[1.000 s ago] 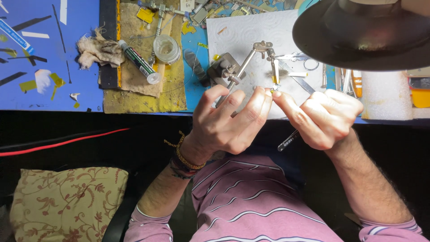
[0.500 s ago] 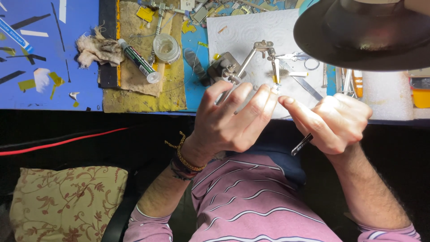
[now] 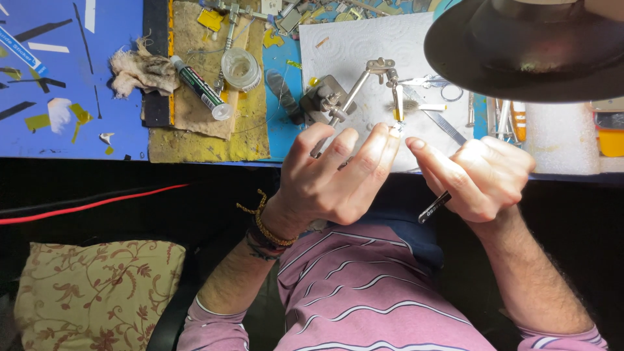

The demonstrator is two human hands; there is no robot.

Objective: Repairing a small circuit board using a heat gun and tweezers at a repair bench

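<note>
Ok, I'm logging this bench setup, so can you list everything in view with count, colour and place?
vise: one, grey metal, on the white sheet at centre
white sheet: one, under the vise
tube: one, dark green with white cap, on the tan mat
tan mat: one, left of the sheet
clear spool: one, on the tan mat
rag: one, off-white, at the blue mat's right edge
blue mat: one, far left
lamp shade: one, black, top right
red cable: one, below the table edge
cushion: one, floral beige, bottom left
tool: one, dark handle, in the right hand
left hand: fingers spread, at the vise
right hand: closed round the tool
</note>
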